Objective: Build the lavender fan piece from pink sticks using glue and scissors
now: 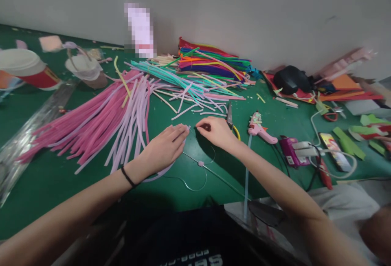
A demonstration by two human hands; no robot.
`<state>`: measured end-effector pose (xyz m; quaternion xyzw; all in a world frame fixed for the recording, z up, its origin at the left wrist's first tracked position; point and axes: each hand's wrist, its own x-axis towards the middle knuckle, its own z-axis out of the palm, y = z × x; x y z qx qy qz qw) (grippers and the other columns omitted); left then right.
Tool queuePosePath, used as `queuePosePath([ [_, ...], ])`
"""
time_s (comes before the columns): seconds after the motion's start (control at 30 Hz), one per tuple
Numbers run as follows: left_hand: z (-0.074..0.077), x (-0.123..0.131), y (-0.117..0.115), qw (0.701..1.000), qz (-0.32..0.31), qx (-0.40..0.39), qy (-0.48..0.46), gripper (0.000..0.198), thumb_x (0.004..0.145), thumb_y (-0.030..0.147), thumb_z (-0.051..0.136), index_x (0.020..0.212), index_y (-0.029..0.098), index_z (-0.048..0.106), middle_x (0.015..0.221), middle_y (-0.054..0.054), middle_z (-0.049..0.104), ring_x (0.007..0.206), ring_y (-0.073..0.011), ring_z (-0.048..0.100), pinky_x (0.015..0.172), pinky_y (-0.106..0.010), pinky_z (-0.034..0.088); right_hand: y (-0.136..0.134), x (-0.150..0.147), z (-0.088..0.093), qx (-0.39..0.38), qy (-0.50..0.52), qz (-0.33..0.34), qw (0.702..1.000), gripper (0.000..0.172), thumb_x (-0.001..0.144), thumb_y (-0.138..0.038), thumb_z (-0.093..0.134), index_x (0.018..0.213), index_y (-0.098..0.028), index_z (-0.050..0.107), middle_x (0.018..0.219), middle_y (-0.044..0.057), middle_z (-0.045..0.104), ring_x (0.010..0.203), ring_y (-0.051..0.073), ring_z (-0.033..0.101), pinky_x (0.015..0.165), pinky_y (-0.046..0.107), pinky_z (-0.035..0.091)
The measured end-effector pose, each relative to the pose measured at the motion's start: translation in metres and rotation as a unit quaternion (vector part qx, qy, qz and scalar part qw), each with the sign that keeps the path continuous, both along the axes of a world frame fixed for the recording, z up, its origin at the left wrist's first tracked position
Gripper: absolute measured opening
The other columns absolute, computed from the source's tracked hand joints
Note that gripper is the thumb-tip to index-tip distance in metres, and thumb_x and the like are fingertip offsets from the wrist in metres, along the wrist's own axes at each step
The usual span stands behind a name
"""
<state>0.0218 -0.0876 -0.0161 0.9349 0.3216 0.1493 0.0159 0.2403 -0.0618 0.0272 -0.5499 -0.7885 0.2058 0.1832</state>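
My left hand (163, 148) is closed over a lilac pipe cleaner (163, 171), whose tail curves out under the palm. A bit of lilac shows at its fingertips. Just to the right, my right hand (215, 131) pinches thumb and forefinger together; anything between them is too small to make out. Below both hands lies a thin stem (221, 178) with a small pink knob (200, 163) on it. Loops of fine clear wire (195, 188) curl around the stem. Scissors with yellow handles (236, 132) lie partly hidden behind my right hand.
Pink pipe cleaners (88, 119) spread at left, with turquoise ones (171, 78) and a multicoloured bundle (214, 62) behind. A pink glue gun (259, 129), purple box (290, 152) and phone (334, 152) lie right. Lidded cups (27, 68) stand far left. Another person (351, 209) is at lower right.
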Motion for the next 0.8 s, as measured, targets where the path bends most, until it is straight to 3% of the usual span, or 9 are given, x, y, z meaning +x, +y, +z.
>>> queuePosePath([
  [0.13,0.001,0.001,0.000,1.000,-0.004,0.001,0.008,0.045,0.100,0.025,0.033,0.140,0.008,0.045,0.143,-0.017,0.048,0.137,-0.0279,0.039,0.114,-0.048,0.032,0.012,-0.005,-0.011,-0.048,0.064,-0.004,0.997,0.011,0.080,-0.017,0.062,0.081,-0.017,0.073,0.077,0.002,0.073,0.068,0.013,0.065,0.066,0.025,0.048],
  [0.8,-0.001,0.001,0.000,1.000,-0.006,-0.003,-0.003,0.045,0.099,0.023,0.035,0.139,0.007,0.046,0.142,-0.019,0.048,0.136,-0.0287,0.040,0.113,-0.048,0.033,0.015,-0.013,-0.008,-0.069,0.079,0.009,0.995,0.013,0.081,-0.019,0.061,0.081,-0.018,0.073,0.078,0.002,0.074,0.069,0.014,0.066,0.067,0.027,0.049],
])
